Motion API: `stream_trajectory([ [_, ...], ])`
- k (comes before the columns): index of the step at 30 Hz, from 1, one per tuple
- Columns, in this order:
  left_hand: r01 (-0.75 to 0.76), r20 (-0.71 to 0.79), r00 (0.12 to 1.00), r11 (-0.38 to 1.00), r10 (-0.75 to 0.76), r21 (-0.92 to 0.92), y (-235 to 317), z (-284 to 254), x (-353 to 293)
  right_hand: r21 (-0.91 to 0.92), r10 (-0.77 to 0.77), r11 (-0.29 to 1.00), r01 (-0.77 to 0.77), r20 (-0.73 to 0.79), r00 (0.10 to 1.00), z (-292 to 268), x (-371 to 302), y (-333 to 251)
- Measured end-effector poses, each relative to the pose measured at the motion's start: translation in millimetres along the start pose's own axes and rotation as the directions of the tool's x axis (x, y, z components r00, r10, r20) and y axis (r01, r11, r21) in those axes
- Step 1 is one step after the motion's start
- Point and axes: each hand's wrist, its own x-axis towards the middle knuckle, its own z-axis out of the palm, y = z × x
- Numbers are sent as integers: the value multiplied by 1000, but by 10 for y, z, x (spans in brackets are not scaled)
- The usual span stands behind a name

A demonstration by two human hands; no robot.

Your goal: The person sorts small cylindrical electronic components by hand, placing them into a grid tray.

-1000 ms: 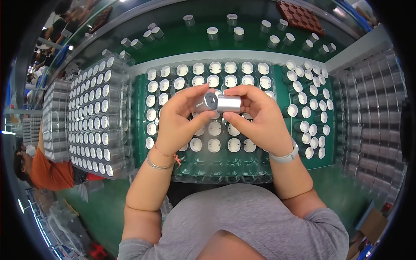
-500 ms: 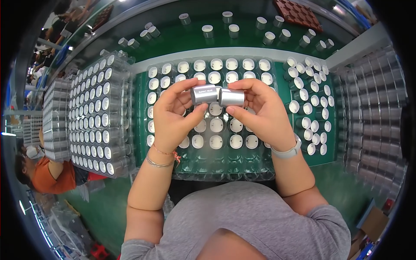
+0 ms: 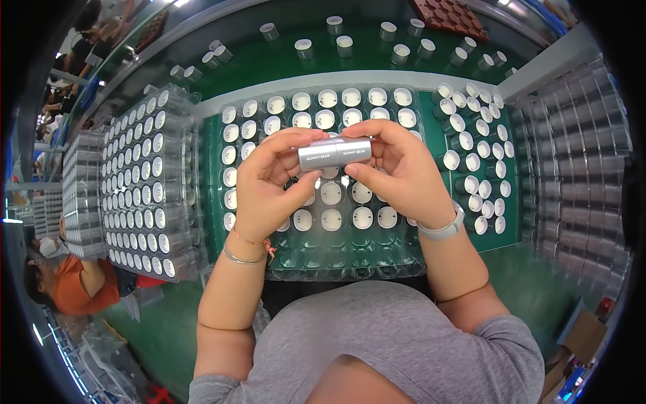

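Note:
My left hand (image 3: 269,175) pinches a silver cylindrical canister (image 3: 316,155) between thumb and fingers. A second silver canister (image 3: 354,152), alike in size, is gripped by my right hand (image 3: 412,176). Both lie on their sides, end to end, with small pale print facing up. Their inner ends meet or nearly meet. Below them is a clear plastic tray (image 3: 323,254) with rows of upright silver canisters with white round tops (image 3: 303,219). My hands hide part of its middle rows, and the pockets nearest me hold no canisters.
Right of the tray, loose canisters (image 3: 473,162) stand on the green tabletop (image 3: 437,232). Stacked filled trays (image 3: 151,182) rise at left, stacked clear trays (image 3: 572,175) at right. Beyond a pale rail, more canisters (image 3: 304,47) stand near a brown tray (image 3: 449,19). A person in orange (image 3: 81,286) is at far left.
The two canisters have come together and line up straighter, and both now show print facing up. The surroundings have shifted slightly left in view.

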Motion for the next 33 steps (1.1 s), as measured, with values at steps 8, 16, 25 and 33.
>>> stream_trajectory([
  [8,20,14,1000,999,-20,-49,-6,6,16,-54,-19,998,19,-7,1000,-15,13,27],
  [16,43,15,999,998,-42,-46,8,-2,12,-100,-29,995,27,-11,1000,-8,3,16],
  [25,20,22,1000,999,-19,-46,-56,-40,11,-126,13,992,-15,-12,1000,-34,-1,18],
  [33,-14,-92,996,1000,12,-21,-72,-60,21,98,4,995,5,-92,996,-22,25,-10],
])
